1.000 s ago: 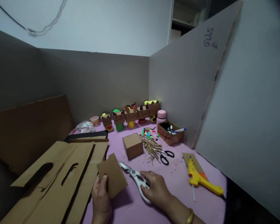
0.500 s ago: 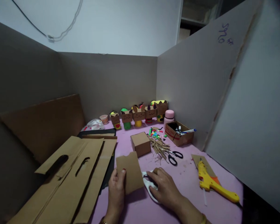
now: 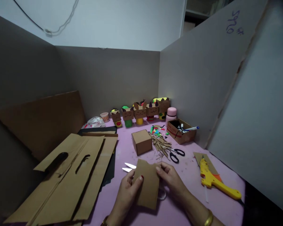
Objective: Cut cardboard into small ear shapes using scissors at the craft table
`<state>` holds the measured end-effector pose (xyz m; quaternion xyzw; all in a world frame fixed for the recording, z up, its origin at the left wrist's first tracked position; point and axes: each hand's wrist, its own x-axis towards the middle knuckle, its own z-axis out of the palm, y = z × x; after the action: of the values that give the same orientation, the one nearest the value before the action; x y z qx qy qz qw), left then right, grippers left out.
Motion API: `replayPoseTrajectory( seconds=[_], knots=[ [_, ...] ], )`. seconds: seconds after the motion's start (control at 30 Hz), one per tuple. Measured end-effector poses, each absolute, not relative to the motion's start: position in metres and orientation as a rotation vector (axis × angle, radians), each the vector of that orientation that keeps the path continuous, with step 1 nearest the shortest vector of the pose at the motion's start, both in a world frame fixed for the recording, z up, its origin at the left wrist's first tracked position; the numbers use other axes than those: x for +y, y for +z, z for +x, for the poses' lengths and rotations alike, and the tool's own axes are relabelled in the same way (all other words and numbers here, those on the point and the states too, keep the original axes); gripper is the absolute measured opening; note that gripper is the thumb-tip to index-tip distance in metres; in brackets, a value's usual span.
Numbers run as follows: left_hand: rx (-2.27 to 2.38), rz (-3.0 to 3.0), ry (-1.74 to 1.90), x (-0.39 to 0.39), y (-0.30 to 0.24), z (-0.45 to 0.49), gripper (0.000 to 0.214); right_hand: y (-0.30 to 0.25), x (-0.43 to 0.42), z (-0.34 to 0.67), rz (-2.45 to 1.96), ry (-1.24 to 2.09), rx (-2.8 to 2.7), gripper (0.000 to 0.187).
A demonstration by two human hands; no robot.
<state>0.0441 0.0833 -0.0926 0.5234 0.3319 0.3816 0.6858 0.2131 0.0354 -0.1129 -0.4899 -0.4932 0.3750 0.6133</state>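
Observation:
A piece of cardboard [image 3: 147, 185] with a notch in its top edge is held up between both hands. My left hand [image 3: 127, 193] grips its left side, thumb across the front. At the upper right corner, my right hand [image 3: 171, 179] pinches the edge. Behind the cardboard, white-handled scissors [image 3: 162, 194] lie on the pink table, their blades [image 3: 130, 166] parted and pointing left; their middle is hidden. Just beyond stands a small closed cardboard box [image 3: 141, 142].
Black-handled scissors [image 3: 176, 154] lie by cardboard strips [image 3: 160, 144]. A yellow glue gun [image 3: 214, 182] rests at the right, cardboard sheets [image 3: 70, 182] at the left. Decorated cardboard figures [image 3: 140, 111], a pink bottle [image 3: 171, 114] and an open box of pens [image 3: 181, 133] stand farther back.
My right hand has let go of the white scissors, which now lie on the table, and has taken the cardboard's right corner. The cardboard has moved right with my left hand.

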Motion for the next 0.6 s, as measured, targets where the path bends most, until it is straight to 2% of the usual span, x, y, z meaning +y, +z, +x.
replayPoseTrajectory(
  seconds=[0.23, 0.6],
  knots=[
    [0.729, 1.264, 0.833, 0.0840, -0.0943, 0.0408, 0.037, -0.1107, 0.0400, 0.2175, -1.028, 0.894, -0.853, 0.037],
    [0.928, 1.318, 0.909, 0.0831, -0.0916, 0.0421, 0.044, -0.1104, 0.0374, 0.2130, -0.960, 1.060, -0.847, 0.034]
  ],
)
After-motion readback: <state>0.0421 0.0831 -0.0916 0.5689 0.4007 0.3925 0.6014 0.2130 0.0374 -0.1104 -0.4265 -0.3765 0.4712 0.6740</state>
